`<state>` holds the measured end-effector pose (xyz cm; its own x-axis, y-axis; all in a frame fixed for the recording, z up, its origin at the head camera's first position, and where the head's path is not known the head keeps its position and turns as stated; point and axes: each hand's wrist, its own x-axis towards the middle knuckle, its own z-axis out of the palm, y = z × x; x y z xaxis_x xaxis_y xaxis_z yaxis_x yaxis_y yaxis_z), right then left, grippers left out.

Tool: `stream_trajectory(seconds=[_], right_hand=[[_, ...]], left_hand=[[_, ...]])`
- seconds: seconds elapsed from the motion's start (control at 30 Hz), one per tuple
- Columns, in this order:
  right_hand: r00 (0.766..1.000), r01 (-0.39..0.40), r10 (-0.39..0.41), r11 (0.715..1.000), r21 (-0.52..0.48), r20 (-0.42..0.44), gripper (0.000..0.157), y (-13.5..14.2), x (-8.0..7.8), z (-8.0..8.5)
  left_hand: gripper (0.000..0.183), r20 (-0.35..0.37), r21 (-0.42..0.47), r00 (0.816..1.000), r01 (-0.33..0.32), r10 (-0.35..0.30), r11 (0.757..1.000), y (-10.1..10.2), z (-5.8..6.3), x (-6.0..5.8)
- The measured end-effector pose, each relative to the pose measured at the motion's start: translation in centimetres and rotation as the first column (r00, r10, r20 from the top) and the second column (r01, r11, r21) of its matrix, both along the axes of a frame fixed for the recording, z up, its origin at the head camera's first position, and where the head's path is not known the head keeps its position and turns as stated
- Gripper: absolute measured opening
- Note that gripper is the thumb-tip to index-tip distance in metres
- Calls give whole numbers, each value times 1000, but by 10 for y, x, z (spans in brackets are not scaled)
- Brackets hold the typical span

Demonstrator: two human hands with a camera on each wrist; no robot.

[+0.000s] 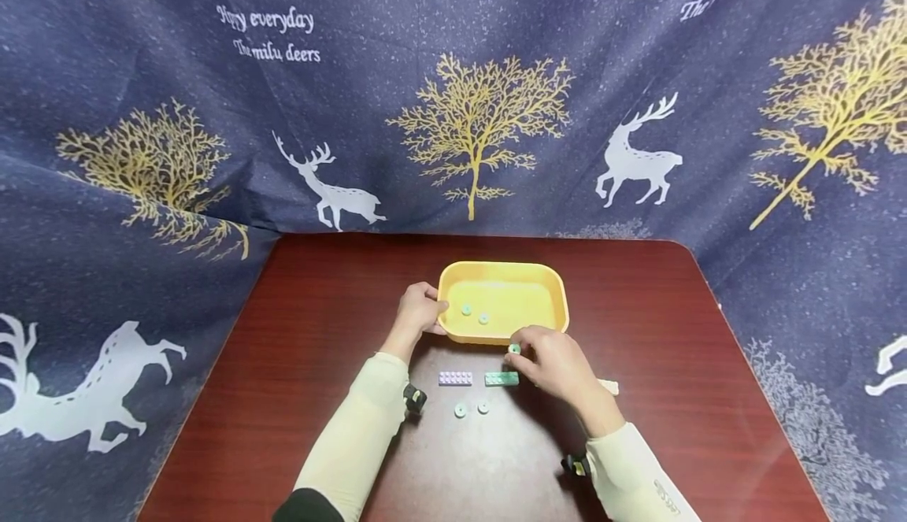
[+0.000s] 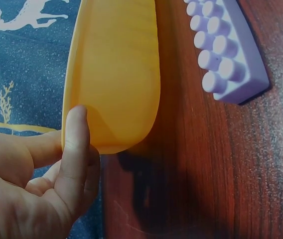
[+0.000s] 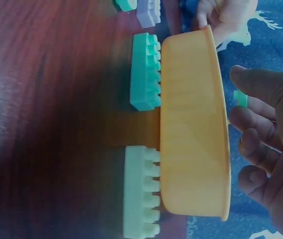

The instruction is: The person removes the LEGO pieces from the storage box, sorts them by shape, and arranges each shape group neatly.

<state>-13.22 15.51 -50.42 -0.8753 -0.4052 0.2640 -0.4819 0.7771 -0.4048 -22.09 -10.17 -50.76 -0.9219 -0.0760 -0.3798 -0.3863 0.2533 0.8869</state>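
My left hand point(image 1: 420, 311) grips the left end of a yellow plastic bin point(image 1: 453, 337), thumb over the rim and fingers outside. Inside the bin lie two small pale-green round pieces point(image 1: 466, 310), each with a dark centre. At the bin's near right side my right hand point(image 1: 556, 360) pinches a similar small green round piece point(image 3: 240, 98) between thumb and index finger, close to the rim. In front of the bin are a purple studded block point(image 1: 455, 379) and a green one point(image 1: 501, 379). A pale block point(image 3: 140, 191) lies partly behind my right hand in the head view.
Two more round pieces point(image 1: 460, 410) lie on the dark red wooden table point(image 1: 333, 286), nearer to me than the blocks. Behind the table hangs a blue cloth point(image 1: 397, 112) printed with deer and trees. A black wrist camera point(image 1: 414, 397) sits on the left sleeve.
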Motion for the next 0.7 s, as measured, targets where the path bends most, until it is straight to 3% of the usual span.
stream_trajectory(seconds=[0.17, 0.43, 0.7], right_hand=[[1000, -4, 4, 1000, -3, -9, 23, 2, 4, -6], [999, -37, 37, 999, 6, 13, 14, 2, 12, -12], [998, -42, 40, 998, 39, 38, 18, 2, 19, -19]], left_hand=[[17, -2, -6, 1000, -1, 1, 1000, 0, -1, -1], [16, 3, -9, 1000, -3, 3, 1000, 1, -1, -1], [16, 3, -11, 1000, -5, 5, 1000, 2, -3, -1]])
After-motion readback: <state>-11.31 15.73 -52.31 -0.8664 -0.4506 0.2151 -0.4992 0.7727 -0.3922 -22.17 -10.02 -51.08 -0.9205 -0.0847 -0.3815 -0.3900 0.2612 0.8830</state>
